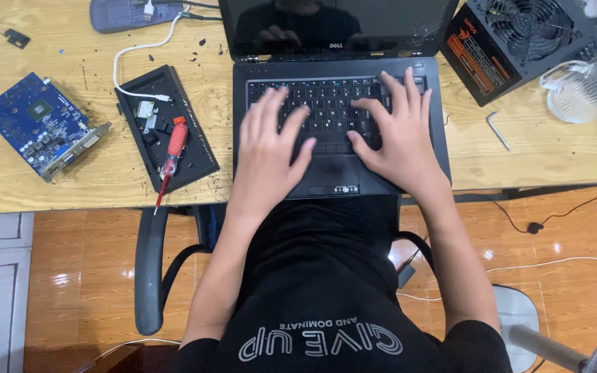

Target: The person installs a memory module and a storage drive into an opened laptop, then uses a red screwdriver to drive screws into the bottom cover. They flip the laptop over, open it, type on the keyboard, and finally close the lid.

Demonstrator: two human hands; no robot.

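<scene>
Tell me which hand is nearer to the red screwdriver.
Left. The left hand rests on the laptop keyboard, just right of the red screwdriver; the right hand lies farther right on the keys.

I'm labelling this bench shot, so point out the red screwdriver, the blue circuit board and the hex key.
red screwdriver (176, 140), head view, on its red handle.
blue circuit board (36, 121), head view, middle of the board.
hex key (497, 130), head view, on its long arm.

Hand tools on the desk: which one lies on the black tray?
The red-handled screwdriver; the small metal hex key lies on bare wood right of the laptop.
</scene>
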